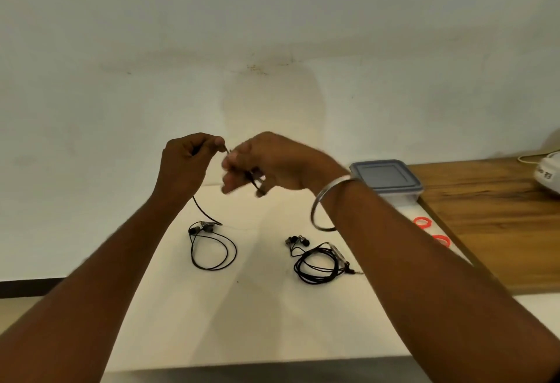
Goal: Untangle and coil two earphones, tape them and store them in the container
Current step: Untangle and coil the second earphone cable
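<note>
Your left hand (185, 161) and right hand (272, 164) hang above the worktop (257, 322), fingers pinching one earphone (207, 226) by its cable; its buds lie below. The other earphone (295, 241) lies coiled, clear of the near edge. The lidded container (386, 178) stands at the far right edge.

head cam | worn, faces forward-down | near table (272, 307)

both arms reach forward from the bottom corners, forearms bare, hands raised close together at centre. my left hand (188, 161) is curled, thumb and forefinger pinching the earphone cable (200, 210). my right hand (272, 164), blurred, curls its fingers round the same cable, wrist bent, back of the hand toward me.
</note>
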